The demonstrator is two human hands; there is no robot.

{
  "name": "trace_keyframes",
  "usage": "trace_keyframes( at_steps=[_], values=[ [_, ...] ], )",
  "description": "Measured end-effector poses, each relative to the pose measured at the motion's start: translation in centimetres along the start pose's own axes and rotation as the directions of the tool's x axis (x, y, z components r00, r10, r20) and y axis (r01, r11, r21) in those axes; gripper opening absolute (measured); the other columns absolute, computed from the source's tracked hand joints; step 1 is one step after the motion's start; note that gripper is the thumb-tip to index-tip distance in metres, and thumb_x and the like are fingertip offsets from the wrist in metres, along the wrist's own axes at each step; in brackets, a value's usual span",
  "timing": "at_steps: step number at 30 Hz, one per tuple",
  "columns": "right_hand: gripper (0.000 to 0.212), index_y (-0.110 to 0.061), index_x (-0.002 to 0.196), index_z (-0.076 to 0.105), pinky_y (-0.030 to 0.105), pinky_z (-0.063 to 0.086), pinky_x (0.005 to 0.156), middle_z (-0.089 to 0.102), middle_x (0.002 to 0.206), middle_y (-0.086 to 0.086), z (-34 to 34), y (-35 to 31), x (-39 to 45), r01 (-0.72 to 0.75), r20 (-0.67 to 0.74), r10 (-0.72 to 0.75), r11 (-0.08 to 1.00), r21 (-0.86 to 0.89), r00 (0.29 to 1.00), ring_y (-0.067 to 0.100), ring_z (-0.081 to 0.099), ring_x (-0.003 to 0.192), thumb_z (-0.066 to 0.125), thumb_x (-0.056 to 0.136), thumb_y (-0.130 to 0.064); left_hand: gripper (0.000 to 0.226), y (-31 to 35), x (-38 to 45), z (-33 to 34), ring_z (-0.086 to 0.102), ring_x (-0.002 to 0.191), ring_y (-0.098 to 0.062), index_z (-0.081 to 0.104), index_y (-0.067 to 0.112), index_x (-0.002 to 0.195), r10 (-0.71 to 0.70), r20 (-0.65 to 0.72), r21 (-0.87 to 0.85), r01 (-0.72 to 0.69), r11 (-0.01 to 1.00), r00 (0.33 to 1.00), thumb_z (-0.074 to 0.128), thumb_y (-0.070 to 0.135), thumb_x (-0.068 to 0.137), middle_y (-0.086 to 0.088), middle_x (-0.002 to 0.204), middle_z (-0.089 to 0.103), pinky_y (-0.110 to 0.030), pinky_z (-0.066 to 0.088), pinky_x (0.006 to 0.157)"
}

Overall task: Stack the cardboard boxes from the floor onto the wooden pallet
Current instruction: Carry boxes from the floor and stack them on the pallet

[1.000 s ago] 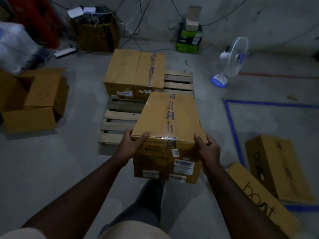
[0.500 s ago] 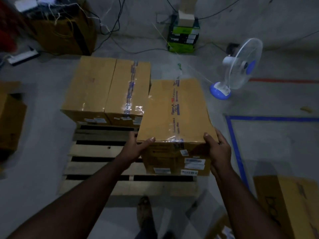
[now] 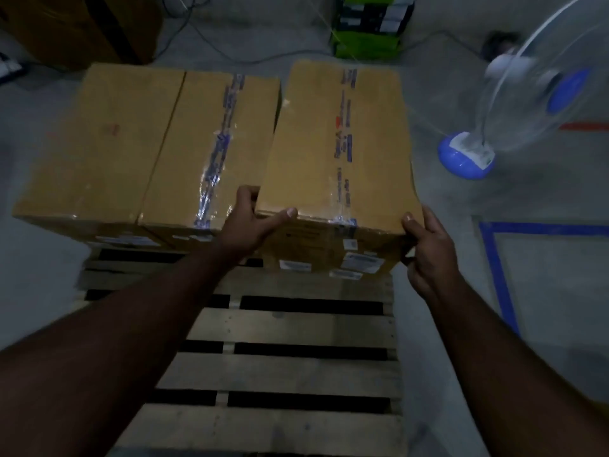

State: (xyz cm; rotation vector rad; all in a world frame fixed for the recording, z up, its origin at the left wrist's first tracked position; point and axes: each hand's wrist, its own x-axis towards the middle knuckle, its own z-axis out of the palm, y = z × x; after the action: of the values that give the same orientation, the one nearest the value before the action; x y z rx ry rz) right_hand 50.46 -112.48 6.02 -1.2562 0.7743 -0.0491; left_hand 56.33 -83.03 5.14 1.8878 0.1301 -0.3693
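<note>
A taped cardboard box (image 3: 336,150) with white labels on its near face sits over the far right part of the wooden pallet (image 3: 290,367). My left hand (image 3: 250,222) grips its near left corner, thumb on the top edge, fingers wedged between it and the neighbouring box. My right hand (image 3: 428,249) holds the near right corner, thumb on top. Two more cardboard boxes, one plain (image 3: 99,150) and one taped (image 3: 211,150), stand side by side on the pallet's far left, tight against the held box. Whether the held box rests fully on the slats is hidden.
A white and blue floor fan (image 3: 514,107) stands just right of the pallet. Blue tape lines (image 3: 494,258) mark the concrete floor at the right. A green and black stack of boxes (image 3: 369,28) and cables lie against the far wall; a brown box (image 3: 79,24) stands at far left.
I have walked up to the pallet and carried the box forward and down, from above the near slats to the far right spot beside the two stacked boxes. Both hands keep their grip.
</note>
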Motion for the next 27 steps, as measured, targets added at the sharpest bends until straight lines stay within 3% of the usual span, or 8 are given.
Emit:
trace_keyframes(
  at_steps=[3,5,9,11,14,16,21,27],
  values=[
    [0.05,-0.02,0.15,0.051,0.038,0.05,0.098,0.068,0.133,-0.003,0.2,2.8,3.4,-0.006,0.065,0.009,0.999,-0.039,0.998,0.005,0.067,0.098,0.055,0.103,-0.007,0.067,-2.7,2.5,0.1,0.06,0.111,-0.004,0.04,0.017,0.123,0.018,0.02,0.096,-0.02,0.995,1.0,0.083,0.044,0.08,0.009,0.119,0.06,-0.035,0.051,0.099],
    [0.052,-0.018,0.152,0.048,0.038,0.047,0.104,0.063,0.143,0.003,0.3,4.2,5.5,0.009,0.066,-0.009,1.0,-0.011,0.998,0.008,0.065,0.107,0.053,0.103,-0.005,0.07,-4.6,3.8,0.3,0.049,0.133,-0.017,0.041,0.025,0.124,0.041,0.014,0.223,-0.043,0.974,0.999,0.08,0.059,0.077,0.01,0.133,0.054,-0.05,0.034,0.117],
    [0.052,-0.017,0.154,0.045,0.043,0.044,0.11,0.059,0.147,0.006,0.5,6.7,9.3,0.067,0.113,-0.052,0.989,-0.129,0.992,0.013,0.063,0.113,0.051,0.104,-0.004,0.091,-8.0,5.4,0.7,-0.011,0.155,-0.037,0.036,0.031,0.149,-0.123,-0.054,0.475,0.134,0.87,0.991,0.073,0.07,0.075,-0.002,0.17,-0.008,-0.065,0.004,0.121],
    [0.06,-0.023,0.157,0.039,0.047,0.046,0.111,0.056,0.149,0.003,-0.3,8.7,10.2,0.072,0.212,-0.011,0.956,-0.286,0.977,0.023,0.059,0.128,0.059,0.102,-0.011,0.09,-9.8,5.9,0.8,-0.004,0.154,-0.044,0.032,0.037,0.15,-0.158,-0.027,0.57,0.145,0.809,0.987,0.072,0.069,0.076,-0.008,0.17,0.002,-0.073,0.01,0.117],
    [0.109,-0.038,0.162,0.018,0.049,0.045,0.114,0.03,0.164,-0.006,-0.9,10.6,9.9,0.182,0.346,0.053,0.769,-0.613,0.937,0.024,0.042,0.143,0.085,0.076,-0.043,0.081,-10.7,6.4,1.2,0.022,0.146,-0.053,0.035,0.036,0.148,-0.094,-0.049,0.759,0.098,0.644,0.994,0.069,0.064,0.081,-0.015,0.163,0.026,-0.07,0.023,0.115],
    [0.124,-0.032,0.163,0.009,0.044,0.036,0.119,0.016,0.168,-0.004,-0.6,10.8,10.2,0.303,0.388,0.0,0.624,-0.721,0.922,0.024,0.03,0.15,0.091,0.071,-0.038,0.088,-10.3,6.6,1.4,0.037,0.135,-0.054,0.032,0.029,0.151,-0.065,-0.055,0.819,0.082,0.568,0.996,0.068,0.067,0.08,-0.018,0.157,0.035,-0.064,0.036,0.109],
    [0.097,-0.023,0.159,0.034,0.044,0.037,0.121,0.023,0.168,0.007,-0.1,11.0,11.2,0.376,0.354,-0.146,0.519,-0.768,0.924,0.026,0.035,0.148,0.088,0.079,-0.022,0.094,-10.3,6.6,0.5,0.048,0.127,-0.05,0.027,0.027,0.156,-0.006,0.024,0.928,-0.02,0.373,1.0,0.07,0.065,0.081,-0.017,0.157,0.035,-0.053,0.048,0.098],
    [0.091,-0.026,0.157,0.038,0.047,0.036,0.122,0.021,0.169,0.008,-0.2,11.1,11.9,0.368,0.356,-0.129,0.525,-0.767,0.926,0.027,0.033,0.151,0.087,0.08,-0.023,0.08,-10.1,6.9,0.4,0.055,0.115,-0.049,0.025,0.029,0.155,0.001,0.054,0.939,-0.051,0.34,0.999,0.065,0.054,0.09,-0.02,0.151,0.041,-0.051,0.053,0.085]
  ],
)
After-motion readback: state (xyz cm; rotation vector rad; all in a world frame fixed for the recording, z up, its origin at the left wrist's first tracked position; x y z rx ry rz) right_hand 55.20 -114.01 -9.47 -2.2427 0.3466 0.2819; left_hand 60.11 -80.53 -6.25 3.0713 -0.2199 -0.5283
